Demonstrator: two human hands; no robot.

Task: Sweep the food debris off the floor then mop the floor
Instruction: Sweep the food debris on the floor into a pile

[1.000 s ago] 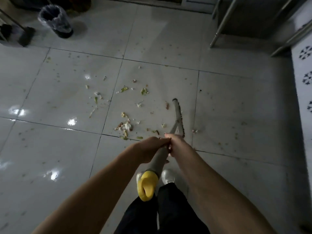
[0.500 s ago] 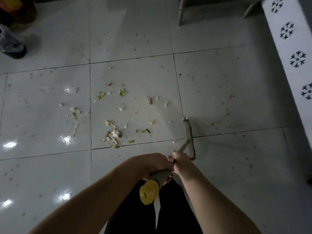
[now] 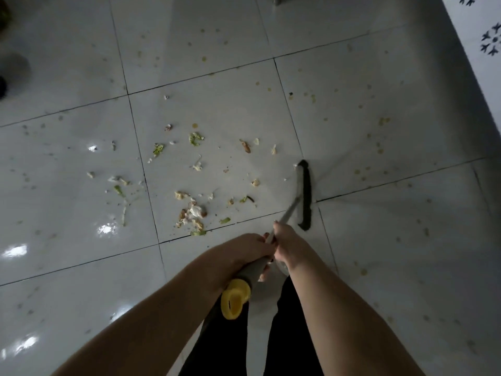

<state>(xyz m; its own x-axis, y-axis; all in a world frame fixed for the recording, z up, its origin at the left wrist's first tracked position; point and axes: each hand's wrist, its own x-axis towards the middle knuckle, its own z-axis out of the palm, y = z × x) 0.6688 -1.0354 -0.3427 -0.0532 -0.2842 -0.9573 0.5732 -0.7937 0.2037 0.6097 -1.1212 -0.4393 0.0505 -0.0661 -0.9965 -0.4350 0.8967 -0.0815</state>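
Gripping the broom (image 3: 289,211) with both hands, a person stands over a glossy white tiled floor (image 3: 379,240). The left hand (image 3: 244,251) is wrapped round the thick grey grip just above the yellow end cap (image 3: 234,298). The right hand (image 3: 287,245) is clenched round the thin metal shaft a little further down, and the two hands touch or nearly touch. The shaft slants forward and to the right, down to the dark broom head (image 3: 305,196). It rests on the floor where four tiles meet, its long side running away from the person.

Food debris (image 3: 193,211) lies to the left of the broom head, spread over the middle tile and onto the next tile to the left. It is made up of pale scraps, green bits and brown pieces, thickest near the middle tile's near edge. Small yellowish spots dot the tiles to the right and further away. Black trousers (image 3: 225,348) show between the forearms at the bottom edge. A white wall tile (image 3: 485,23) with dark flower patterns fills the top right corner.
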